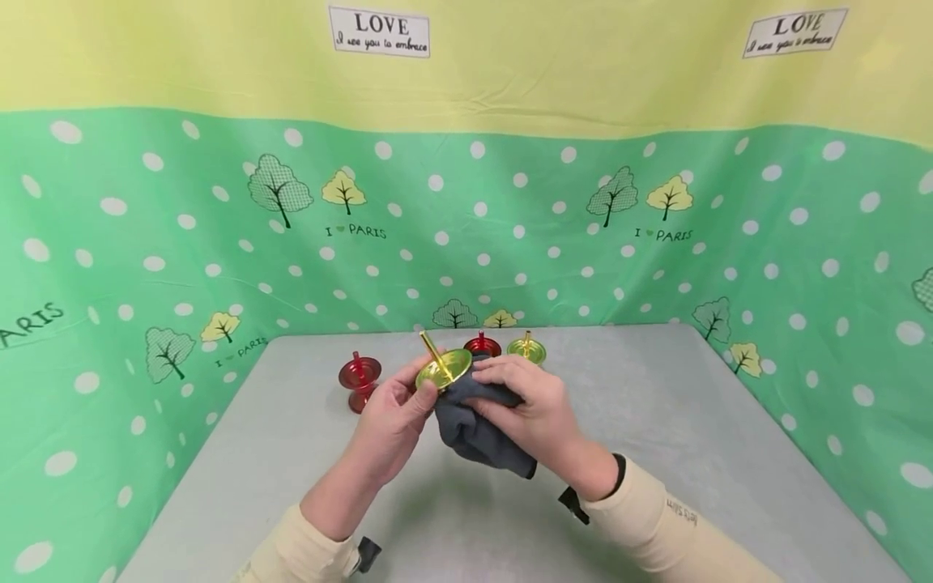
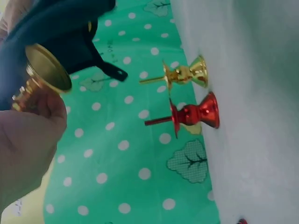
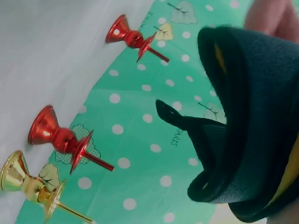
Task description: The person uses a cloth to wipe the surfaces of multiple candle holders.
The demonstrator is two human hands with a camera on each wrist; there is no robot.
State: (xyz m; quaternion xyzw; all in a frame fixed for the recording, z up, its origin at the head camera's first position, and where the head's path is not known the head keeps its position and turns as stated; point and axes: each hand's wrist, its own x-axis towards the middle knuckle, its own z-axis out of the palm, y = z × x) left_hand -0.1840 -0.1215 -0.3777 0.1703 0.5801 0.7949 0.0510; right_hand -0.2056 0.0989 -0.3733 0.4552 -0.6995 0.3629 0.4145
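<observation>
A shiny gold candlestick point(image 1: 457, 362) with a dish and an upright spike is raised over the table, tilted to the left. My left hand point(image 1: 386, 425) grips it below the dish, thumb at the rim. In the left wrist view its flared base point(image 2: 52, 70) shows beyond the fingers. My right hand point(image 1: 543, 409) pinches a dark grey cloth point(image 1: 474, 433) against the right edge of the dish, and the rest of the cloth hangs beneath. The right wrist view shows the folded cloth point(image 3: 261, 107) with black edging and a hanging loop point(image 3: 168, 112); it hides the held candlestick there.
One red candlestick point(image 1: 360, 376) stands left of my left hand on the grey table point(image 1: 641, 437). Another red candlestick point(image 1: 482, 346) and a gold candlestick point(image 1: 528, 350) stand behind my hands. Green dotted cloth walls point(image 1: 408, 275) enclose the back and sides.
</observation>
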